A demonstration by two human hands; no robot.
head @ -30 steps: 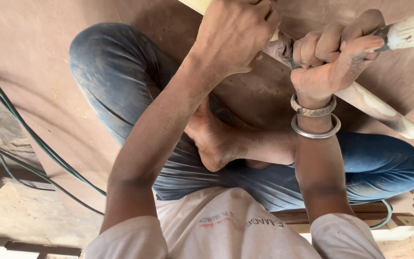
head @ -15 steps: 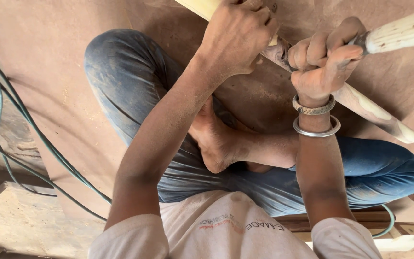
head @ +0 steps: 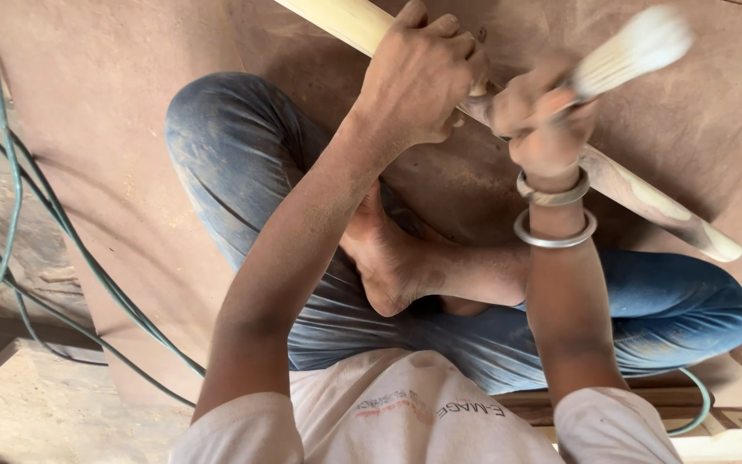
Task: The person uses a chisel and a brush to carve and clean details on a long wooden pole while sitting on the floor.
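**Both hands on the wooden pole**

A brown board floor (head: pixel 130 172) filled the view, and the person sat cross-legged on it in dusty blue jeans (head: pixel 242 163), one bare foot (head: pixel 392 266) tucked in the middle. A long pale wooden pole (head: pixel 646 193) ran across the knees, slanting from the top centre down to a tapered tip at the right. The left hand (head: pixel 418 82) was clamped around the pole near the top, fingers wrapped right over it. Just beside it, the right hand (head: pixel 543 120) was blurred, fist closed on a light-coloured handle (head: pixel 633 47) that stuck up and to the right; what tool it belonged to could not be told. Two metal bangles (head: pixel 553 210) sat on that wrist. Green cables (head: pixel 10 198) trailed along the left edge.
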